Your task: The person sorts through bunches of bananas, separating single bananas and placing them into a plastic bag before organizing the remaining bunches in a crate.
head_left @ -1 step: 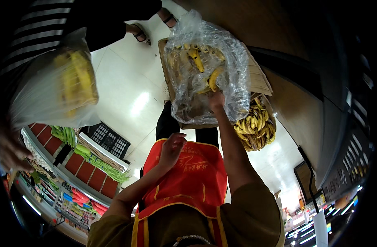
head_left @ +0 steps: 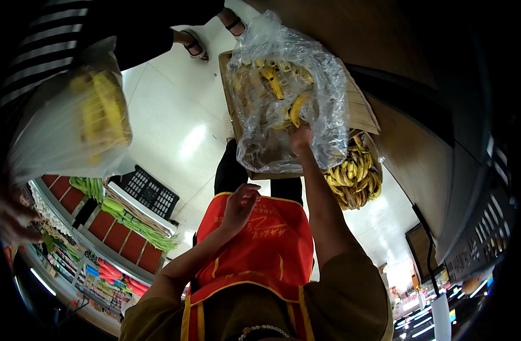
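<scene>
My right hand [head_left: 301, 138] reaches into a cardboard box [head_left: 223, 85] lined with a clear plastic bag [head_left: 328, 85]. Its fingers are curled at the lower end of a yellow banana [head_left: 298, 109], which they seem to grip; the fingertips are partly hidden. Deeper in the bag lies another banana [head_left: 272, 82] with dark spots, among several others seen through the plastic. My left hand [head_left: 242, 206] hangs loosely in front of my red apron [head_left: 266, 244], its fingers slightly bent and apart, holding nothing.
Beside the box stands a carton of ripe bananas [head_left: 356, 176]. To the left, a person's blurred hand [head_left: 13, 213] is near a translucent bag of bananas [head_left: 101, 113]. A black crate [head_left: 147, 193] and green vegetables [head_left: 130, 221] are on the left. Brown panels [head_left: 397, 136] rise on the right.
The other person's bag of bananas has shifted slightly left. My right hand has moved only a little, staying at the banana. My left hand looks the same.
</scene>
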Demonstrator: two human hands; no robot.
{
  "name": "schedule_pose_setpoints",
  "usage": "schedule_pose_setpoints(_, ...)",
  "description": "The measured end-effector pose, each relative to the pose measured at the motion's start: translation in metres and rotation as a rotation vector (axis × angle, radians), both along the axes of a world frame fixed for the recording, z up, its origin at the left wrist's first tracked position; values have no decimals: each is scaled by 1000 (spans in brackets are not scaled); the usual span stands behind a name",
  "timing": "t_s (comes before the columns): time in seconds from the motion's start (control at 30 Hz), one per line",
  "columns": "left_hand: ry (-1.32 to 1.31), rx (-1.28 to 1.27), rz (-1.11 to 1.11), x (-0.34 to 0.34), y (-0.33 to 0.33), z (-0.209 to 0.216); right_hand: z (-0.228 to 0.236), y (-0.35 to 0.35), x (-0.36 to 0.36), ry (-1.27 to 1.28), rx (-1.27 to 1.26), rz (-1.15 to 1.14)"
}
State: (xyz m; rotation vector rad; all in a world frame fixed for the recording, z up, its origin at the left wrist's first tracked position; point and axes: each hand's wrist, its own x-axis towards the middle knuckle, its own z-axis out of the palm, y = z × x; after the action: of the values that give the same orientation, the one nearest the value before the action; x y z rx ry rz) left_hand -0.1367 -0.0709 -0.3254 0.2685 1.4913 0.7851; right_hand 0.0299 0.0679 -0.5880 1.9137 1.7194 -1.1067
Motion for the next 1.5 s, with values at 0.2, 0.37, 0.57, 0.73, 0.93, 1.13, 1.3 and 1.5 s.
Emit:
schedule_pose_setpoints(0.2,27,45,-38,2,12,-73,-75,-1,14,-55,-26,76)
schedule_pose_setpoints(0.37,23,29,30,3,27,-129,-66,9,28,191,122,39)
schedule_pose_setpoints(0.57,132,11,-160,16,61,-182,-10,-5,24,800,-327,-729)
schedule_pose_setpoints(0.73,-487,-221,248,17,93,-204,68,-26,5,1081,-649,-788)
schedule_pose_setpoints(0.93,-718,-199,260,-1,108,-184,91,-22,7,1123,-681,-559)
schedule_pose_setpoints(1.13,-265,2,-14,7,95,-189,3,-21,33,917,-517,-875)
schedule_pose_setpoints(1.3,-85,-17,-149,6,89,-186,-29,-1,16,215,265,113)
schedule_pose_setpoints(1.5,72,48,-286,-1,94,-163,-72,-15,28,-20,276,366)
